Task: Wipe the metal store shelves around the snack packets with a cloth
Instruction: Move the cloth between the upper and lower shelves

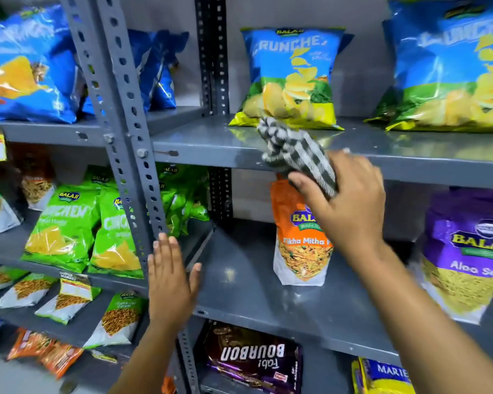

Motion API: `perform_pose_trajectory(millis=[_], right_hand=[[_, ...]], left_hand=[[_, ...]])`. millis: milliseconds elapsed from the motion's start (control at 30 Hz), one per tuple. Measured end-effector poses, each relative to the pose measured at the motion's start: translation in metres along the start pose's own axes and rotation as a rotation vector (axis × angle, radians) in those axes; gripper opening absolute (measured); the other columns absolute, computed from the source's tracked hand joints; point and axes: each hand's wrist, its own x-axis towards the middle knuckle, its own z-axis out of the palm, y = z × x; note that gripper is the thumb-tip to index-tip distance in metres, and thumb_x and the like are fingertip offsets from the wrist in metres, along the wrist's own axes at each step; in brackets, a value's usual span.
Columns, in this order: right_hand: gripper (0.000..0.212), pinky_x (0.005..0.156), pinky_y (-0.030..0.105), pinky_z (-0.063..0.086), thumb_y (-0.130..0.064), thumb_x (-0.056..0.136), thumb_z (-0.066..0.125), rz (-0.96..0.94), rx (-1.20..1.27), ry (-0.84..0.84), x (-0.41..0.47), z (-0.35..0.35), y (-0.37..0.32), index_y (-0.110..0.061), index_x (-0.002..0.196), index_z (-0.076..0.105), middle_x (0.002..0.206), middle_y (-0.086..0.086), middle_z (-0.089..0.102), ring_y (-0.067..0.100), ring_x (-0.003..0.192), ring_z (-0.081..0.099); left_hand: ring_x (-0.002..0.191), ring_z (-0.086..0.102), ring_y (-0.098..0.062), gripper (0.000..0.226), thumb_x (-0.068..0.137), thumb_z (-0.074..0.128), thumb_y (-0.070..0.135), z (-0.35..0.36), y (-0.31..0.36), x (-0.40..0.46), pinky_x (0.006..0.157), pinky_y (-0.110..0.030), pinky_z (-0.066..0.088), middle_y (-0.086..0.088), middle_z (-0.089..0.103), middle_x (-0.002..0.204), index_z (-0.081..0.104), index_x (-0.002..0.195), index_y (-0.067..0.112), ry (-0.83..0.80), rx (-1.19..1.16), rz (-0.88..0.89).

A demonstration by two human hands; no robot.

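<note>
My right hand (350, 200) grips a grey-and-white checked cloth (293, 150), whose free end lies on the front of the upper grey metal shelf (199, 146). The cloth touches the shelf just below a blue and yellow Crunchex chip packet (292, 78). My left hand (171, 280) is held flat with fingers together, empty, near the slotted upright post (125, 132) at the left end of the middle shelf (254, 294). An orange Tikha Mitha packet (299, 245) stands on that middle shelf under my right hand.
A second Crunchex packet (450, 66) stands at the upper right. A purple Aloo Sev packet (467, 257) stands at the middle right. Green chip packets (80, 226) fill the left bay. A Bourbon biscuit pack (254, 356) and a Marie pack (384, 376) lie on the lowest shelf.
</note>
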Motion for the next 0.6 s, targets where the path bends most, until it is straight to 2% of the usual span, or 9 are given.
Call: perform_pose_trajectory(millis=[67,133,300,367,433,467,500,567,600], right_hand=[[0.051,0.066,0.037,0.032,-0.051,0.079,0.052,0.080,0.089,-0.001,-0.033,0.025,-0.005,-0.002,0.080,0.065,0.067,0.017,0.063,0.023,0.073,0.045],[0.061,0.068,0.037,0.036,-0.059,0.081,0.047,0.215,0.165,-0.087,-0.070,0.052,-0.012,-0.001,0.082,0.066,0.069,0.017,0.064,0.023,0.073,0.049],[0.055,0.071,0.045,0.051,-0.060,0.081,0.051,0.632,0.270,-0.375,-0.155,0.113,-0.020,-0.007,0.086,0.063,0.080,0.016,0.068,0.037,0.079,0.061],[0.055,0.071,0.047,0.053,-0.061,0.079,0.048,0.697,0.225,-0.474,-0.175,0.130,-0.017,-0.008,0.087,0.061,0.080,0.018,0.068,0.037,0.080,0.063],[0.045,0.071,0.046,0.053,-0.053,0.082,0.051,0.707,0.145,-0.536,-0.184,0.147,-0.013,-0.010,0.087,0.062,0.079,0.017,0.070,0.036,0.080,0.064],[0.044,0.071,0.045,0.054,-0.052,0.083,0.052,0.708,0.100,-0.549,-0.184,0.156,-0.011,-0.010,0.088,0.062,0.080,0.017,0.070,0.036,0.080,0.064],[0.045,0.071,0.045,0.054,-0.053,0.084,0.051,0.705,0.050,-0.556,-0.179,0.166,-0.008,-0.009,0.091,0.063,0.081,0.019,0.070,0.037,0.081,0.064],[0.052,0.073,0.046,0.054,-0.056,0.084,0.048,0.657,-0.073,-0.572,-0.165,0.193,0.003,-0.007,0.095,0.061,0.084,0.024,0.070,0.040,0.083,0.064],[0.053,0.075,0.046,0.053,-0.056,0.084,0.047,0.624,-0.129,-0.578,-0.155,0.208,0.011,-0.006,0.096,0.060,0.085,0.027,0.069,0.042,0.084,0.064]], left_hand=[[0.141,0.010,-0.034,0.087,0.089,0.004,0.061,0.003,-0.024,0.009,0.115,-0.051,0.013,-0.021,0.008,0.152,0.016,0.142,-0.007,0.012,-0.011,-0.033],[0.141,0.010,-0.034,0.086,0.089,0.009,0.060,0.006,-0.037,0.023,0.115,-0.052,0.012,-0.021,0.006,0.151,0.014,0.141,-0.008,0.021,-0.024,-0.037],[0.129,0.025,-0.047,0.079,0.094,0.012,0.051,0.029,-0.045,0.041,0.102,-0.062,0.022,-0.043,0.033,0.136,0.023,0.133,-0.017,0.053,0.010,-0.020],[0.128,0.021,-0.047,0.073,0.094,0.016,0.049,0.038,-0.048,0.045,0.098,-0.065,0.021,-0.044,0.036,0.134,0.019,0.132,-0.015,0.095,0.010,-0.028],[0.133,0.022,-0.048,0.069,0.093,0.025,0.044,0.047,-0.054,0.048,0.098,-0.067,0.025,-0.040,0.034,0.136,0.019,0.132,-0.013,0.159,0.027,-0.005],[0.136,0.016,-0.045,0.070,0.093,0.028,0.043,0.052,-0.057,0.048,0.102,-0.065,0.026,-0.035,0.026,0.142,0.016,0.134,-0.011,0.203,0.038,0.021],[0.140,0.005,-0.039,0.070,0.093,0.027,0.042,0.055,-0.059,0.048,0.111,-0.058,0.021,-0.027,0.008,0.150,0.008,0.139,-0.007,0.247,0.036,0.049],[0.143,-0.019,-0.023,0.069,0.096,0.020,0.044,0.059,-0.062,0.047,0.118,-0.042,-0.001,-0.007,-0.027,0.153,-0.010,0.144,0.004,0.307,0.023,0.076],[0.142,-0.023,-0.019,0.069,0.096,0.018,0.044,0.061,-0.063,0.047,0.117,-0.039,-0.007,-0.003,-0.034,0.151,-0.017,0.143,0.008,0.331,0.031,0.087]])
